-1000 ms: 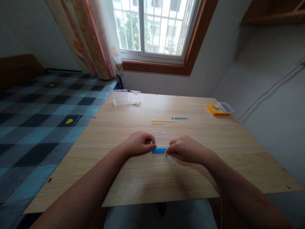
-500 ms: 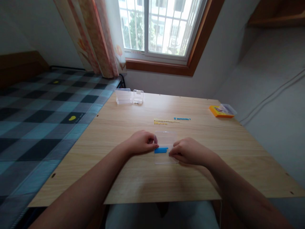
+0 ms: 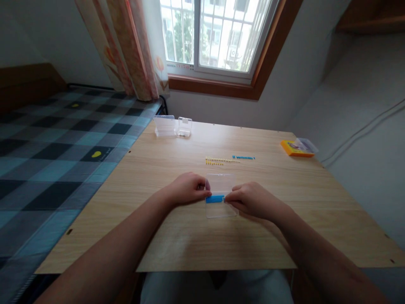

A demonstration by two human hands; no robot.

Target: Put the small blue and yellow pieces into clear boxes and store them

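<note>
An open clear plastic box [image 3: 220, 211] lies on the table in front of me, its lid [image 3: 221, 180] tilted up at the far side. Several slim blue pieces [image 3: 215, 199] lie side by side in its left part. My left hand [image 3: 191, 187] pinches the box's left edge, thumb close to the blue pieces. My right hand [image 3: 245, 196] reaches over the right side with its fingertips closed at the right end of the blue row, seemingly on a small blue piece mostly hidden by the fingers.
Beyond the box lie rows of small yellow pieces [image 3: 215, 160] and a row of small blue pieces [image 3: 243, 157]. Two clear containers [image 3: 165, 126] [image 3: 184, 127] stand at the far left. An orange box [image 3: 297, 148] with a clear lid sits far right. A checked bed [image 3: 57, 169] adjoins the table.
My right fingertips have moved slightly up and closer to the end of the blue row. My left hand keeps its place on the box. The view has shifted a little.
</note>
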